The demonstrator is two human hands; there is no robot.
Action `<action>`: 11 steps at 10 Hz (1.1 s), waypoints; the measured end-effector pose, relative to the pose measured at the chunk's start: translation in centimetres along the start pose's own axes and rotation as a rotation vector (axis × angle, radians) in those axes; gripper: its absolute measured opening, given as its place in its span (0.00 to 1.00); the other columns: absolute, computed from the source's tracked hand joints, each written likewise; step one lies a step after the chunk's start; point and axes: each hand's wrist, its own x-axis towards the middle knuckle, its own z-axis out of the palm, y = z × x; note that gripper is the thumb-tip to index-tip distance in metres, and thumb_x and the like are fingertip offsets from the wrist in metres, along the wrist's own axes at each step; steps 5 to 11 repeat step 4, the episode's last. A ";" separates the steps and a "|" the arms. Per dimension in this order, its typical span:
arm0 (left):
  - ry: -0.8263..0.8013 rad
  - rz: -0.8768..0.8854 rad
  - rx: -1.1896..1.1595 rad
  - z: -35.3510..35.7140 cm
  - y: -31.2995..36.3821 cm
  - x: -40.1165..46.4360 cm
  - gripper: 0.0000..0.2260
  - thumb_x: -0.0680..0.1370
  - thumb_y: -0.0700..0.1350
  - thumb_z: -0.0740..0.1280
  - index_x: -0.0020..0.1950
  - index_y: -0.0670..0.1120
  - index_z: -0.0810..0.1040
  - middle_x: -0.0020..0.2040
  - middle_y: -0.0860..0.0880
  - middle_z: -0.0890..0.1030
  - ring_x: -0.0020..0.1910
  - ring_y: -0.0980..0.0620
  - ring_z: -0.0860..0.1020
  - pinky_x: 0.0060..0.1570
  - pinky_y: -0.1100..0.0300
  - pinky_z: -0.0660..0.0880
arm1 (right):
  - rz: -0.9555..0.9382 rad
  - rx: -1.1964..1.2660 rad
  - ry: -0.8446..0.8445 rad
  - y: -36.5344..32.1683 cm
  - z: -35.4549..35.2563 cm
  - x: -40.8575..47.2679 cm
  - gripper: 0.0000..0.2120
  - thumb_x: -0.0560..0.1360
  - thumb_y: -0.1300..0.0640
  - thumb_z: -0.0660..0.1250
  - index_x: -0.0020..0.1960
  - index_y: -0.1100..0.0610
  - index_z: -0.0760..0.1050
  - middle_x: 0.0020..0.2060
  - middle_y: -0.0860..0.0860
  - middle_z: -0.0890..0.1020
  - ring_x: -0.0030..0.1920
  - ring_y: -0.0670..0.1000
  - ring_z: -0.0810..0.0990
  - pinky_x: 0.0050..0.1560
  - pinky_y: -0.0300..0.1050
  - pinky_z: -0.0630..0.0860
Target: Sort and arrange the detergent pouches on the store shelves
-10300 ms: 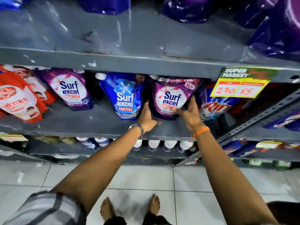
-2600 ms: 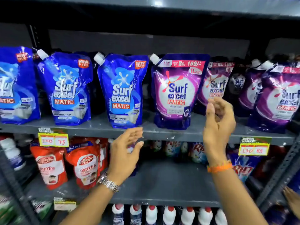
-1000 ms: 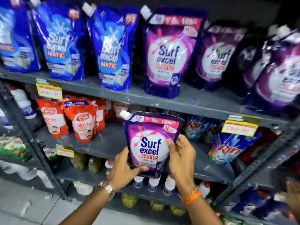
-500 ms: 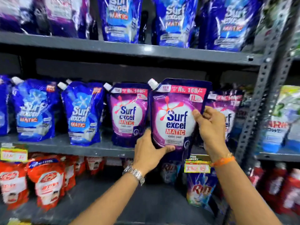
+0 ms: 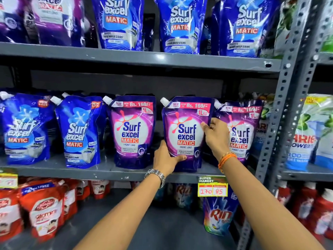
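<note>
A purple Surf Excel Matic pouch stands upright on the grey middle shelf. My left hand grips its lower left corner, thumb across the front. My right hand pinches its right edge. Another purple pouch stands just to its left, and a third purple pouch stands to its right, partly behind my right hand. Two blue Surf Excel pouches fill the left of the same shelf.
The top shelf carries blue and purple pouches. Below are red Lifebuoy pouches, a Rin pouch and a yellow price tag. A perforated steel upright divides off Ariel packs at right.
The pouch in both hands has gone from held in front of the shelf edge to standing on the middle shelf between two purple pouches. The view has moved closer and left.
</note>
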 end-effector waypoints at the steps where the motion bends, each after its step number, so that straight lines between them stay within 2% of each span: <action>1: -0.018 -0.002 0.003 -0.1 0.2 0.1 0.31 0.65 0.47 0.82 0.62 0.44 0.71 0.62 0.45 0.82 0.61 0.46 0.81 0.58 0.55 0.79 | 0.004 -0.009 -0.001 0.0 0.2 0.2 0.06 0.80 0.56 0.68 0.50 0.59 0.79 0.40 0.50 0.83 0.41 0.48 0.80 0.35 0.35 0.70; 2: -0.044 -0.014 -0.009 0.0 -0.2 0.3 0.31 0.66 0.47 0.82 0.63 0.45 0.71 0.63 0.46 0.81 0.62 0.46 0.81 0.56 0.59 0.77 | -0.007 0.000 -0.014 0.5 0.3 0.4 0.05 0.80 0.56 0.67 0.47 0.56 0.76 0.37 0.47 0.81 0.40 0.49 0.79 0.36 0.38 0.71; 3: -0.097 -0.015 0.007 -0.7 -0.1 -0.5 0.33 0.68 0.47 0.80 0.66 0.45 0.67 0.65 0.45 0.80 0.64 0.46 0.79 0.57 0.59 0.76 | 0.042 0.010 -0.065 0.3 -0.1 -0.6 0.07 0.80 0.54 0.68 0.51 0.57 0.75 0.38 0.49 0.81 0.42 0.51 0.80 0.41 0.43 0.77; 4: -0.056 0.052 0.015 -1.6 -0.2 -1.1 0.43 0.67 0.51 0.80 0.76 0.45 0.60 0.71 0.46 0.75 0.70 0.47 0.75 0.67 0.54 0.73 | 0.089 0.131 -0.042 -0.8 -1.7 -2.2 0.17 0.79 0.53 0.69 0.64 0.59 0.74 0.51 0.52 0.83 0.54 0.55 0.83 0.57 0.54 0.81; 11: -0.056 0.052 0.015 -1.6 -0.2 -1.1 0.43 0.67 0.51 0.80 0.76 0.45 0.60 0.71 0.46 0.75 0.70 0.47 0.75 0.67 0.54 0.73 | 0.089 0.131 -0.042 -0.8 -1.7 -2.2 0.17 0.79 0.53 0.69 0.64 0.59 0.74 0.51 0.52 0.83 0.54 0.55 0.83 0.57 0.54 0.81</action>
